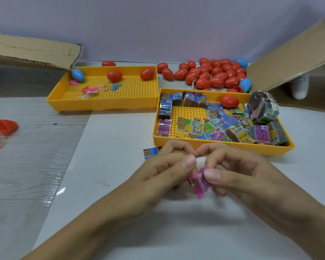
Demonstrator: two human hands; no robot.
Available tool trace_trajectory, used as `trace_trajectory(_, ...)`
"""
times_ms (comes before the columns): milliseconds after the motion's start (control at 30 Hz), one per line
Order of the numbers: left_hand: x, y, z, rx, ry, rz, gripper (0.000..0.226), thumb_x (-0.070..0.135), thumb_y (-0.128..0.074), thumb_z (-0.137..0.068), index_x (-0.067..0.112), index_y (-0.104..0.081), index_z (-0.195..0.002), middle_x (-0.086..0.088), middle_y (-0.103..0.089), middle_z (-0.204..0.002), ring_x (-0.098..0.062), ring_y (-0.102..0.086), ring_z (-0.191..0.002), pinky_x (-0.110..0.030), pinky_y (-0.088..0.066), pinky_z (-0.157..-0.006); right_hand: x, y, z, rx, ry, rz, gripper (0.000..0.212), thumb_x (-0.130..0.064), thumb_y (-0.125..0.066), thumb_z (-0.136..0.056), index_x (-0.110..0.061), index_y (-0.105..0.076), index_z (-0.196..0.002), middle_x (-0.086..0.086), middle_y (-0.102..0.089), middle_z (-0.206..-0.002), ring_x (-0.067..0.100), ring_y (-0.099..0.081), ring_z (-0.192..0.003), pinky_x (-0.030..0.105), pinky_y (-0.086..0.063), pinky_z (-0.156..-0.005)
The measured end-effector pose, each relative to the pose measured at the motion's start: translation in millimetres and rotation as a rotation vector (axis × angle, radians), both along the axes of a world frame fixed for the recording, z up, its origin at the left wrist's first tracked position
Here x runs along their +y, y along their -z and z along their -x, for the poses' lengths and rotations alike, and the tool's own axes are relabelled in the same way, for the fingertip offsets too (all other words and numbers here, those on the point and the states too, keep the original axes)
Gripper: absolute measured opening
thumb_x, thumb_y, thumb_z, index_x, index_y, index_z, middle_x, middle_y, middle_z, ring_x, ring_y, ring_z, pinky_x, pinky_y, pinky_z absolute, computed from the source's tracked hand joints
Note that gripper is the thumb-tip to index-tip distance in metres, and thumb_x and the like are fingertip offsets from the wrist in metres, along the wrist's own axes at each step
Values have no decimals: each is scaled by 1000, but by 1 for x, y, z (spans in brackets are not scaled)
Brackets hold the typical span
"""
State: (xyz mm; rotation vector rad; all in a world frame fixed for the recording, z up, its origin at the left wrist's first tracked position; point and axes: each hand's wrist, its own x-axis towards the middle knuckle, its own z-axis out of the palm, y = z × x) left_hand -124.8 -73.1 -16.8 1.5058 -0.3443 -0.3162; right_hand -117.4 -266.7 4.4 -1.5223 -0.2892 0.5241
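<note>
Two hands are brought together over the near middle of the white table, and a small pink packet is pinched between them. The left hand is curled, with its thumb laid against the packet's upper left side. The right hand is curled too, its thumb pressed on the packet's front, while the fingers behind are hidden. The packet is held upright and clear of the table, probably so that it can be folded or squeezed small enough for an egg. What is inside cannot be told, since the wrapping is blurred.

Supplies are laid out within reach, sorted by kind. Printed leaflets, loose and in banded bundles, are kept in the right yellow tray just beyond the hands, with one red egg at its far side. One blue leaflet lies on the table, partly hidden behind the left hand, apparently set by for the same filling. Small bright toys are gathered in the left yellow tray, along with two red eggs and a blue egg. A heap of closed eggs, mostly red, is piled beyond the right tray. Opened red shells are set at the left edge, well apart from the hands.
</note>
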Motion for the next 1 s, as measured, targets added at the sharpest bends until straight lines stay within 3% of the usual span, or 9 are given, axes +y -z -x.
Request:
trace_trajectory(100, -2, 4, -1, 182, -32, 187, 15, 24, -68, -71, 10, -69, -69, 3, -62, -102, -20, -57, -79, -27, -45, -64, 1, 0, 0, 64, 28, -82, 27, -38, -86, -52, -19, -71, -64, -5, -67, -101, 1, -58, -67, 29, -41, -64)
trace_trajectory(133, -2, 3, 0, 175, -18, 208, 8, 15, -72, -68, 12, -69, -74, 2, -60, -110, -17, -59, -82, -25, -46, -64, 2, 0, 1, 80, 37, -104, 35, -43, -90, -48, -19, -71, -65, -3, -67, -103, 6, -55, -65, 29, -41, -63)
trace_trajectory(200, -2, 5, 5, 139, 49, 262, 30, 11, -76, -65, 15, -62, -91, 3, -56, -121, -18, -58, -101, -29, -47, -76, 2, 1, 0, 93, 61, -112, 45, -52, -92, -43, -19, -72, -66, -3, -66, -109, 12, -48, -61, 30, -39, -63)
trace_trajectory(267, -2, 4, 8, 118, 60, 305, 36, 8, -75, -67, 19, -58, -97, 4, -58, -124, -20, -59, -108, -28, -49, -80, 3, 2, 0, 97, 70, -105, 48, -54, -92, -42, -18, -72, -67, -2, -65, -112, 12, -48, -60, 32, -38, -64)
trace_trajectory(400, -5, 3, 5, 147, -38, 325, 27, 13, -72, -67, 23, -65, -91, 8, -67, -118, -13, -65, -105, -25, -52, -80, 4, 2, 0, 108, 77, -107, 48, -51, -93, -39, -17, -73, -65, -8, -65, -107, 5, -58, -69, 24, -42, -61)
trace_trajectory(533, -5, 4, 5, 129, -37, 322, 22, 16, -69, -69, 22, -66, -90, 9, -68, -117, -9, -66, -97, -21, -50, -76, 3, 1, 0, 117, 65, -99, 28, -34, -86, -48, -15, -72, -62, -9, -66, -100, 2, -64, -79, 23, -44, -63)
trace_trajectory(667, -6, 8, 5, -28, -180, 143, 24, 24, -66, -71, 25, -68, -95, 5, -71, -102, -15, -64, -89, -29, -50, -75, 4, 1, 1, 101, 80, -68, 22, -32, -80, -50, -15, -69, -60, -5, -63, -105, 2, -58, -115, 25, -45, -74)
trace_trajectory(833, -9, 10, 5, -384, -440, -59, 10, 22, -70, -80, 13, -68, -83, 0, -64, -91, -7, -65, -86, -14, -48, -76, 3, 4, 0, 15, 80, 16, 24, -38, -77, -52, -17, -71, -63, -12, -63, -116, 4, -58, -117, 27, -46, -84)
trace_trajectory(1000, -8, 9, 6, -586, -503, -189, 11, 7, -74, -83, 15, -67, -84, -9, -60, -92, -18, -64, -82, -22, -50, -67, 4, 5, 0, -56, 81, 38, 33, -50, -74, -60, -18, -76, -66, -9, -63, -112, 1, -58, -113, 27, -49, -67)
